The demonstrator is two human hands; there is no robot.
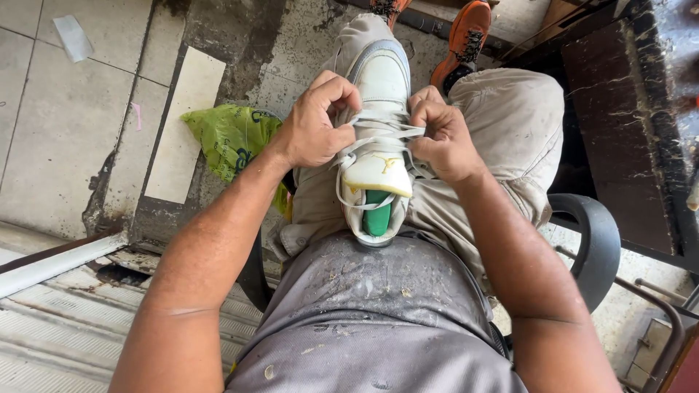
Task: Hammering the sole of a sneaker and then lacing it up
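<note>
Resting on the person's lap between the thighs, a white high-top sneaker [378, 109] lay with its toe pointing away from the body and its heel opening near the belly. A green insole [376, 211] showed inside that opening, under the raised white tongue [377, 173], which carried a small yellow mark. The left hand [314, 124] was curled into a fist on the shoe's left side, fingers pinched shut on a white lace [378, 135]. The right hand [439, 135] was likewise closed tight on the lace at the right side, so the lace ran taut across the upper between the two fists. A loose loop of lace hung down past the tongue toward the heel. The person wore a stained grey shirt [378, 306] and beige trousers [510, 116], with orange shoes [466, 40] on the feet further out. A crumpled green plastic bag [231, 138] lay on the dirty floor just left of the left wrist, and a dark wooden bench [619, 131] stood off to the right
</note>
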